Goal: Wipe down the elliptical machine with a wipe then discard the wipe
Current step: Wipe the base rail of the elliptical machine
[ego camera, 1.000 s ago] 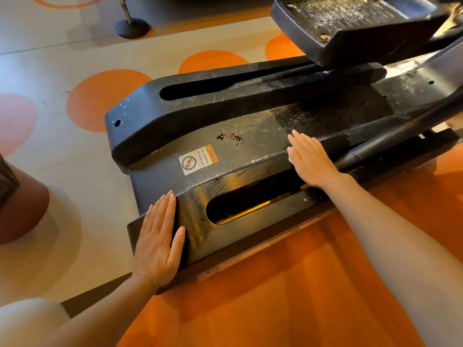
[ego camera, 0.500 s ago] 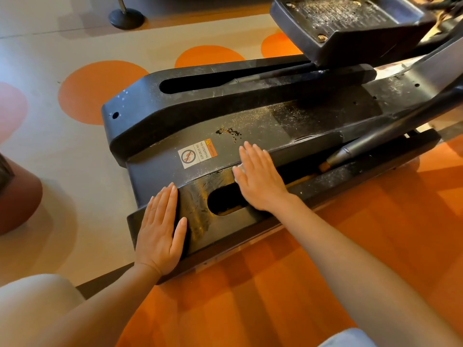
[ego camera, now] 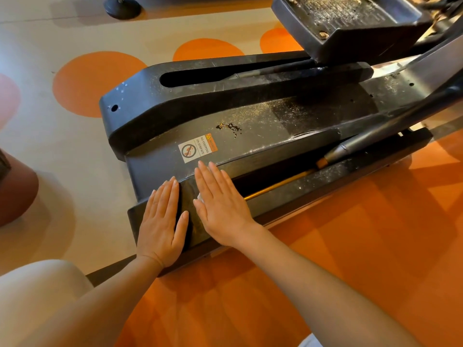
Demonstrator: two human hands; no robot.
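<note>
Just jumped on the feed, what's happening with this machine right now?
A person is wiping the black base of an elliptical machine. The right hand lies flat on the near rail, pressing a white wipe that only peeks out beneath it. The left hand rests flat beside it at the rail's end. Dust and a dark stain remain on the middle panel.

The wipe (ego camera: 199, 197) is lying almost wholly under the flat right hand (ego camera: 220, 209), only a white sliver peeking out at the palm's left side. The left hand (ego camera: 160, 221) is covering the corner of the elliptical machine's (ego camera: 250, 116) near rail. The pedal (ego camera: 350, 23) is running off the upper right of the frame, and the round stand base (ego camera: 122, 7) is being cut by the top edge. A brown object (ego camera: 15, 191) at the left edge is showing too little to identify. The warning sticker's (ego camera: 198, 147) smallest print is staying unreadable.
</note>
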